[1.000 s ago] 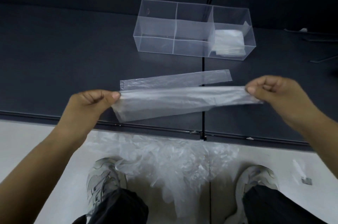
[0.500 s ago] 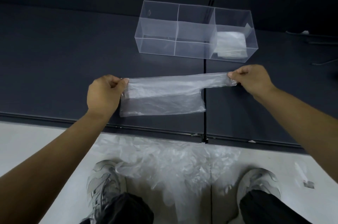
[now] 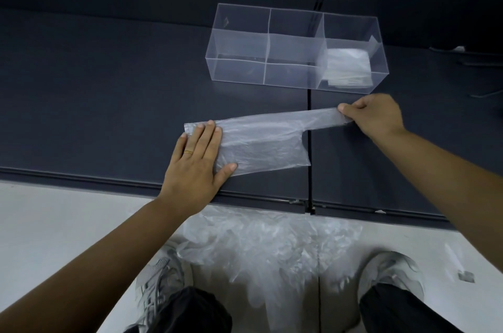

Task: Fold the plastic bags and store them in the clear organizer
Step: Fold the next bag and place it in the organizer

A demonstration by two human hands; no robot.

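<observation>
**Bag pinned flat at one end, pinched at the other**

The left hand (image 3: 194, 161) lies flat with fingers straight, pressing the left end of the plastic bag (image 3: 261, 142) onto the dark table (image 3: 109, 88) — a gold ring (image 3: 188, 152) shows on one finger. The right hand (image 3: 373, 116) pinches the bag's narrow handle end, fingers curled round it. Beyond the bag stands the clear organizer (image 3: 239, 68), with folded bags (image 3: 348, 68) in its right compartment. Below the table edge, a heap of loose bags (image 3: 266, 245) lies on the floor.

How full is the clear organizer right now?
Mostly empty: folded bags sit only in the right-end section of the clear organizer; the other sections show just dark table through them.
</observation>
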